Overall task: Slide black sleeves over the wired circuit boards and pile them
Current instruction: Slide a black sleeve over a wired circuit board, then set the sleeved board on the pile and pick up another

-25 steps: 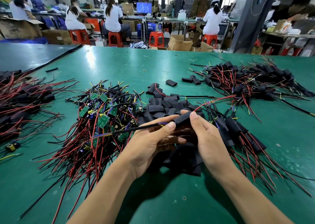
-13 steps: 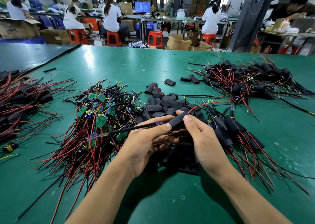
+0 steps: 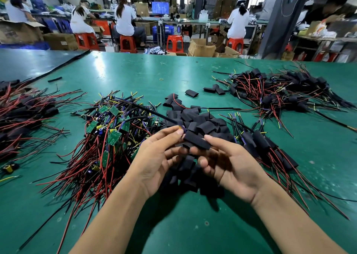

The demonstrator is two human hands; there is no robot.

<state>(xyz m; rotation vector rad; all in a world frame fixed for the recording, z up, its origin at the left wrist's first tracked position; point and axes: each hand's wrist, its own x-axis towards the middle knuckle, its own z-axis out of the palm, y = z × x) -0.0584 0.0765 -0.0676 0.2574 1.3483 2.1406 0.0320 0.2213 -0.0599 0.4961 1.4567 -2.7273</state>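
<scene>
My left hand [image 3: 154, 161] and my right hand [image 3: 229, 164] meet over the table's middle and hold one black sleeve [image 3: 196, 140] between them. The left thumb and forefinger pinch the sleeve's left end, where a black wire runs out up and to the left. The right thumb lies on the sleeve's right end with the fingers curled under it. The board inside is hidden. Bare green circuit boards with red and black wires [image 3: 108, 130] lie heaped to the left. Loose black sleeves [image 3: 195, 118] are piled just beyond my hands. Sleeved boards [image 3: 258, 139] lie to the right.
A larger heap of sleeved boards [image 3: 278, 93] lies at the far right, another [image 3: 21, 110] at the left edge. The green table [image 3: 135, 74] runs back to seated workers, red stools and cardboard boxes. A dark pillar [image 3: 278, 17] stands at the back right.
The held wire has swung from pointing left to pointing up and left. My right hand has turned palm up, and the sleeve now lies flatter between both hands.
</scene>
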